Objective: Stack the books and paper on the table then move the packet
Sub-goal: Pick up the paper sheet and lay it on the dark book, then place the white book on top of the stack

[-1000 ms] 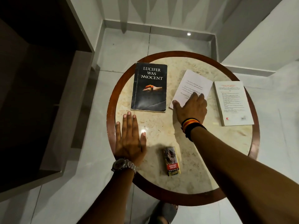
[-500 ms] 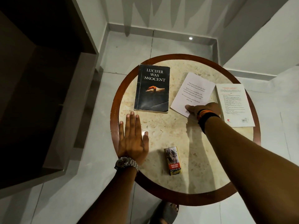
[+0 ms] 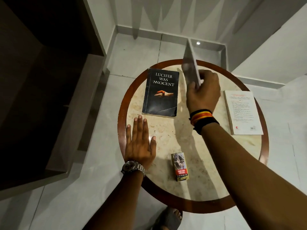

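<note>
A black book titled "Lucifer Was Innocent" (image 3: 162,92) lies at the back left of the round table (image 3: 235,163). A white book (image 3: 241,112) lies back cover up at the right. My right hand (image 3: 203,92) is raised above the table's middle, pinching the sheet of paper (image 3: 190,63), which stands nearly edge-on and is blurred. My left hand (image 3: 140,143) rests flat, fingers together, on the table's left edge, below the black book. A small packet (image 3: 180,166) with a red label lies near the front edge.
The table has a brown wooden rim (image 3: 122,113) around a pale stone top. A dark cabinet (image 3: 41,97) stands to the left. Tiled floor and white walls close in behind and at the right. A sandalled foot (image 3: 171,219) shows under the table's near edge.
My right hand has lifted the paper off the table from between the two books and swung it upright in the air. My left hand has stayed flat.
</note>
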`<state>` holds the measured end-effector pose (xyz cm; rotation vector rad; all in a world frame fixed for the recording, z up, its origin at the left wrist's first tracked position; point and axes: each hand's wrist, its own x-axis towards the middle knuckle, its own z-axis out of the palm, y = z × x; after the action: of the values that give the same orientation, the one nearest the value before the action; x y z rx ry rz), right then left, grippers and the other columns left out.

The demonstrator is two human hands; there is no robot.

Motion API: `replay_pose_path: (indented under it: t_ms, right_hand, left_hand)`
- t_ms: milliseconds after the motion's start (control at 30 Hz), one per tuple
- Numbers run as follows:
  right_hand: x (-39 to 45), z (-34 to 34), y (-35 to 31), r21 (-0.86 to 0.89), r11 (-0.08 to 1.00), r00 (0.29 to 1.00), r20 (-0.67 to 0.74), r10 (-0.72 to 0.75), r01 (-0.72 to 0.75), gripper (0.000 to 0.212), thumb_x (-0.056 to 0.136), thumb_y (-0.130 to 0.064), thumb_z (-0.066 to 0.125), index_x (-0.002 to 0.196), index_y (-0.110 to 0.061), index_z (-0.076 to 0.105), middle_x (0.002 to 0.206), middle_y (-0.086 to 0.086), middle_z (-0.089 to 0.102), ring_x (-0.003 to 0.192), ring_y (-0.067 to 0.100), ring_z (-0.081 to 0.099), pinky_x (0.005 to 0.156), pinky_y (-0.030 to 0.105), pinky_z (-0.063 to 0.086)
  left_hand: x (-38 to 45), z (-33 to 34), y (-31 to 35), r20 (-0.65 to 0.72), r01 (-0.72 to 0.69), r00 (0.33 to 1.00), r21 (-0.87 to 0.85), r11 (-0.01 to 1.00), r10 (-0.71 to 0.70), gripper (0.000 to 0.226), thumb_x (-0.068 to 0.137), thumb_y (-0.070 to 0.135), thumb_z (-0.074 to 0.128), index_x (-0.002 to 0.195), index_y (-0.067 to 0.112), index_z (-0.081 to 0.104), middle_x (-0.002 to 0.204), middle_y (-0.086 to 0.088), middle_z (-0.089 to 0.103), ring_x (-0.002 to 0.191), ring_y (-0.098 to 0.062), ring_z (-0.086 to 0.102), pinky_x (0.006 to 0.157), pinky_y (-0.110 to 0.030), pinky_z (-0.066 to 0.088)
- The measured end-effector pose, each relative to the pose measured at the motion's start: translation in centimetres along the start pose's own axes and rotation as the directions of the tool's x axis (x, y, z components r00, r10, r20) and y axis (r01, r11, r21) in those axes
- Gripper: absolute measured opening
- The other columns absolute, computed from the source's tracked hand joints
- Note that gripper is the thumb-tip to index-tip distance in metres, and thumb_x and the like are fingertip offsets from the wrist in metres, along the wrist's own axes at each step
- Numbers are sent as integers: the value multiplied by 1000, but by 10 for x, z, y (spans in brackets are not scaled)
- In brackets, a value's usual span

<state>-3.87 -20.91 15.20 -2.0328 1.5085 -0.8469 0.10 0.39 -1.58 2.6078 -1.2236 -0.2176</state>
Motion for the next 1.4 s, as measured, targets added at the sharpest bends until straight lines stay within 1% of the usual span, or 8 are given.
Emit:
replay_pose_path:
  t_ms: [167, 433, 667, 767, 967, 1100, 1233, 1400]
  right_hand:
    - [-18, 40, -11, -332, 807, 871, 242, -427, 488, 52, 90, -17, 73, 138, -6, 56, 130, 22, 60, 115, 35, 57, 81, 40, 58]
    - [-48, 89, -4, -342, 745, 740, 606, -291, 573, 59, 88, -49, 66, 132, -11, 55, 129, 12, 53, 113, 30, 52, 75, 39, 56]
    - [-17, 76, 20, -390, 919, 934, 347, 90, 57, 58, 84, -55, 70, 119, -10, 63, 124, 15, 58, 115, 34, 53, 86, 43, 51]
    - [5, 66, 34, -341, 883, 829, 347, 438, -324, 61, 79, -48, 79, 120, -8, 60, 118, 13, 63, 106, 33, 61, 76, 37, 53]
    - [15, 67, 48, -196, 753, 634, 433, 641, -628, 50, 71, -35, 90, 102, -1, 71, 100, 16, 74, 69, 29, 61, 59, 32, 50]
    - [10, 64, 53, -153, 741, 620, 452, 641, -654, 47, 73, -28, 89, 107, -1, 71, 104, 18, 74, 75, 30, 63, 72, 40, 61]
    - [2, 60, 48, -179, 870, 783, 382, 492, -459, 24, 77, -31, 83, 89, -13, 73, 95, 7, 76, 82, 27, 70, 74, 34, 57]
    - [-14, 57, 35, -283, 940, 869, 398, 294, -189, 54, 72, -48, 83, 112, -18, 61, 115, 5, 65, 102, 25, 63, 80, 35, 53]
  left_hand:
    - [0, 3, 0, -73, 4, 997, 65, 998, 1, 76, 103, 53, 31, 167, 14, 19, 177, -8, 15, 164, -24, 8, 135, -46, 2]
    - [0, 12, 1, -140, 34, 990, -2, 999, -34, 74, 103, 52, 39, 166, 17, 26, 174, -5, 26, 163, -23, 22, 134, -48, 22]
    - [1, 16, 0, -120, 25, 992, -18, 1000, -27, 73, 104, 52, 32, 168, 19, 17, 177, -2, 17, 165, -19, 15, 136, -45, 8]
    - [2, 21, -1, -121, 22, 992, -20, 1000, -24, 75, 103, 54, 31, 168, 21, 14, 178, 0, 13, 166, -17, 10, 136, -47, 8]
    - [2, 22, -3, -145, 17, 989, -20, 1000, -19, 74, 103, 55, 28, 168, 22, 16, 178, 1, 16, 166, -16, 10, 136, -47, 9]
    - [1, 18, -1, -192, 6, 981, -35, 999, -13, 72, 102, 51, 34, 166, 18, 26, 175, -3, 26, 164, -20, 19, 133, -51, 22]
    - [0, 15, 1, -237, -10, 972, -29, 1000, 2, 71, 101, 47, 41, 163, 16, 34, 172, -5, 33, 163, -22, 24, 131, -53, 26]
    - [1, 12, 0, -230, -29, 973, 4, 1000, 29, 69, 101, 47, 41, 163, 19, 34, 171, -3, 34, 162, -23, 26, 131, -54, 26]
